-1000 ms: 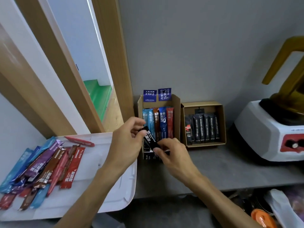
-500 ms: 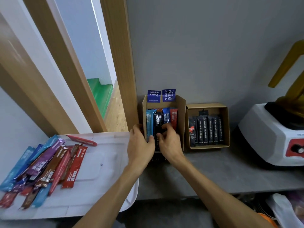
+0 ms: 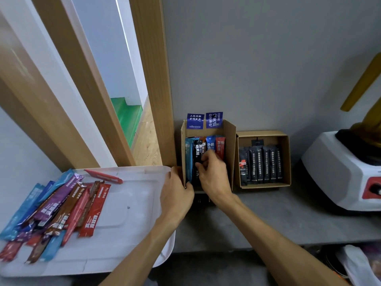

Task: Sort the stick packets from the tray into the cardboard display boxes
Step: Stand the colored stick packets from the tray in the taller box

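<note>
Left hand (image 3: 177, 191): grips the tall display box (image 3: 230, 145) by its left wall.
Right hand (image 3: 213, 175): fingers curled round the black stick packet (image 3: 198, 151) standing inside it.
Tray (image 3: 136, 219): coloured packets (image 3: 61, 207) heaped at its left end.

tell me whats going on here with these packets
A person is sorting stick packets. The right hand pinches a black packet, standing it among the coloured ones in the taller cardboard box, while the left hand holds that box's left wall. A mixed pile of packets waits on the white tray; the lower box holds dark packets.
</note>
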Demonstrator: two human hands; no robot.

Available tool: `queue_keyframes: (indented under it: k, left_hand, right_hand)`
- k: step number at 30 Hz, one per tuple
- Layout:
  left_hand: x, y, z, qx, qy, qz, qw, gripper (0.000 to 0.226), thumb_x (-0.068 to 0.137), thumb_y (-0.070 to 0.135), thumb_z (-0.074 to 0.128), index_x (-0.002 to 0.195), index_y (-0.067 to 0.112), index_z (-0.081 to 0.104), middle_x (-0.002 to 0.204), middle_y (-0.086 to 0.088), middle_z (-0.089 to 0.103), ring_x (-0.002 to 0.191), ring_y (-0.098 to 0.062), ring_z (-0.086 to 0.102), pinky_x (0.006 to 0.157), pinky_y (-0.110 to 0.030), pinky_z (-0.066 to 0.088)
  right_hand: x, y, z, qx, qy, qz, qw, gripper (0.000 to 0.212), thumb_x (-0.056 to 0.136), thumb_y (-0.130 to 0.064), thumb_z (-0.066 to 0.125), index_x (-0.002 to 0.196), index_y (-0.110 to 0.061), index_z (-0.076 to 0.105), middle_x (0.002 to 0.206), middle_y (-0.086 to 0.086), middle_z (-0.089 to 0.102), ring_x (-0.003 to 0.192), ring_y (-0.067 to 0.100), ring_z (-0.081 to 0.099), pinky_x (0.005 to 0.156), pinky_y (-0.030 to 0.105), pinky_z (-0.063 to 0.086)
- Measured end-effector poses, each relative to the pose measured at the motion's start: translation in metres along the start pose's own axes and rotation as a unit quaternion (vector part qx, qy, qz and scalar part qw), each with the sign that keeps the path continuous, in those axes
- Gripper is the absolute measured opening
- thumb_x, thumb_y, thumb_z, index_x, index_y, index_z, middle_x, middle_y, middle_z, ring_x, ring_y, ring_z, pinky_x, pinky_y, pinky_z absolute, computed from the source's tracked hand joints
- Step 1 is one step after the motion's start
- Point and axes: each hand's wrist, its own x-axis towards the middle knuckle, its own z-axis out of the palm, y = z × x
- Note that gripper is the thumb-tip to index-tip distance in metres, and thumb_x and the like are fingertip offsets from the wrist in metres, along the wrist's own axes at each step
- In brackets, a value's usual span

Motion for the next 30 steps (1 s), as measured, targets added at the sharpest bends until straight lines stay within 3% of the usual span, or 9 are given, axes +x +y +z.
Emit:
queue_keyframes:
  k: [6,10,14,20,24,28,30]
  left_hand:
    - [-0.001,-0.003,0.005,0.008,0.003,0.000,1.000,0.048,0.091,0.019,0.064,0.133,0.026,0.043,0.126,0.002,0.056,0.111,-0.018,0.060,0.080,-0.020,0.045]
    - [-0.001,-0.004,0.005,0.006,-0.001,-0.004,1.000,0.049,0.091,0.022,0.066,0.133,0.029,0.042,0.128,0.004,0.056,0.115,-0.019,0.060,0.090,-0.029,0.052]
    - [-0.002,-0.003,0.004,0.002,0.002,0.000,1.000,0.048,0.091,0.020,0.066,0.132,0.028,0.043,0.127,0.003,0.056,0.113,-0.018,0.060,0.085,-0.022,0.049]
    - [-0.002,-0.002,0.001,-0.003,-0.007,0.005,1.000,0.048,0.091,0.021,0.065,0.133,0.028,0.042,0.130,0.003,0.055,0.114,-0.017,0.060,0.081,-0.018,0.047]
    - [-0.006,0.001,-0.006,0.009,-0.015,-0.006,1.000,0.052,0.092,0.027,0.066,0.137,0.028,0.039,0.136,0.003,0.053,0.121,-0.018,0.057,0.092,-0.027,0.051]
    - [-0.016,-0.001,-0.024,0.014,-0.027,0.002,1.000,0.064,0.088,0.043,0.069,0.141,0.032,0.035,0.141,0.007,0.047,0.123,-0.016,0.053,0.098,-0.034,0.053]
    - [-0.027,-0.007,-0.040,0.004,-0.026,0.023,0.999,0.066,0.085,0.048,0.070,0.140,0.034,0.035,0.137,0.012,0.047,0.119,-0.012,0.054,0.097,-0.032,0.052]
  right_hand:
    - [0.002,-0.001,0.003,-0.036,-0.010,-0.029,0.999,0.012,0.097,-0.014,0.063,0.104,-0.018,0.055,0.115,0.000,0.062,0.107,0.013,0.063,0.088,0.034,0.059]
    - [0.001,-0.004,0.003,-0.036,-0.004,-0.041,0.999,0.010,0.098,-0.023,0.061,0.105,-0.017,0.057,0.113,0.002,0.063,0.104,0.014,0.065,0.086,0.037,0.061]
    - [0.003,-0.007,0.006,-0.063,-0.015,-0.033,0.997,0.017,0.099,-0.028,0.061,0.111,-0.016,0.058,0.120,0.003,0.062,0.110,0.017,0.064,0.086,0.038,0.061]
    - [0.009,-0.005,0.009,-0.083,-0.022,-0.022,0.996,0.022,0.100,-0.024,0.058,0.119,-0.013,0.057,0.129,0.005,0.060,0.118,0.020,0.062,0.090,0.037,0.059]
    - [0.009,-0.004,0.009,-0.076,-0.024,-0.026,0.997,0.021,0.100,-0.023,0.058,0.117,-0.011,0.058,0.128,0.005,0.060,0.119,0.020,0.062,0.091,0.037,0.059]
    - [0.000,-0.006,0.003,-0.066,-0.005,-0.043,0.997,0.016,0.098,-0.024,0.061,0.110,-0.014,0.059,0.118,0.003,0.064,0.109,0.015,0.064,0.087,0.032,0.059]
    - [-0.010,-0.008,0.000,-0.062,0.003,-0.052,0.997,0.014,0.098,-0.027,0.062,0.105,-0.015,0.061,0.110,0.001,0.064,0.100,0.011,0.064,0.080,0.026,0.058]
